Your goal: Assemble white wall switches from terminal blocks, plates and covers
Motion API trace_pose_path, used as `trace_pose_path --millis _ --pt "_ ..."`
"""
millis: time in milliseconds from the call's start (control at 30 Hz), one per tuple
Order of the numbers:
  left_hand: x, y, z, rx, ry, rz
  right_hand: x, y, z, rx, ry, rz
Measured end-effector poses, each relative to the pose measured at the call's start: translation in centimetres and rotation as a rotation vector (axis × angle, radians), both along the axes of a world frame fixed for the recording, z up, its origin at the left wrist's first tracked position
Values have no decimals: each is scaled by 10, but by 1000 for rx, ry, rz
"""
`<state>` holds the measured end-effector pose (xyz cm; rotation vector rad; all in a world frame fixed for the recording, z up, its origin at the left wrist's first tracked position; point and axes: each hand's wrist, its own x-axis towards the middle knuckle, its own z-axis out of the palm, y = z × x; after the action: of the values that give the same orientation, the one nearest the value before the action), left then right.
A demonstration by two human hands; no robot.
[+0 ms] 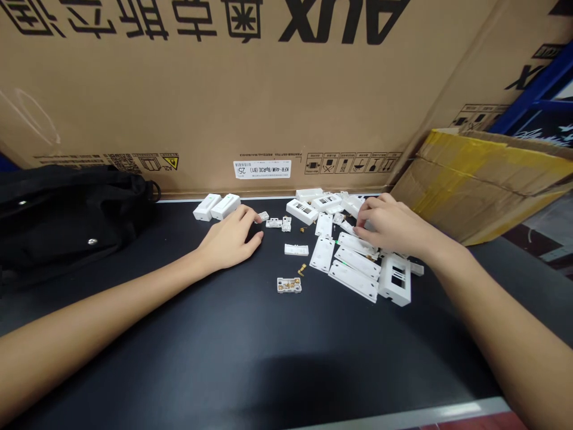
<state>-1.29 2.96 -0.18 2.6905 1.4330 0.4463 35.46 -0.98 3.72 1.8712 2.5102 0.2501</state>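
white plastic plates [357,263] lie loose and close together on the smooth black desk [201,364], so a careless push from the right hand [387,226] could perhaps slide them. its fingers bend down at the far side of these; whether something is pinched, i cannot tell. the left hand [230,242] has its thumb apart from its fingers, near a small white piece [264,215]. the brass-coloured clip [302,270], thin and bent, might be swept away.

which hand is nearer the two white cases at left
Left: the left hand sits just right of the white cases; the right hand is at the parts pile, farther right.
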Motion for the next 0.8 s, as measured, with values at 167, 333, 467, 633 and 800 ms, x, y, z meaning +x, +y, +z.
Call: trace_pose_path --millis 167,333,467,633,800 --pt "0 0 0 2 1 -6 -9 0 -4 65 -3 5" --pt "0 0 0 -2 -2 -5 -14 3 -7 5 22 23" --pt "0 -1 1 -4 -5 -9 -2 -1 13 3 71 -7" --pt "0 -1 1 -8 -3 -7 27 -14 43 -275 215 -150" --pt "0 0 1 -8 -1 -7 53 -22 42 -522 266 -164"
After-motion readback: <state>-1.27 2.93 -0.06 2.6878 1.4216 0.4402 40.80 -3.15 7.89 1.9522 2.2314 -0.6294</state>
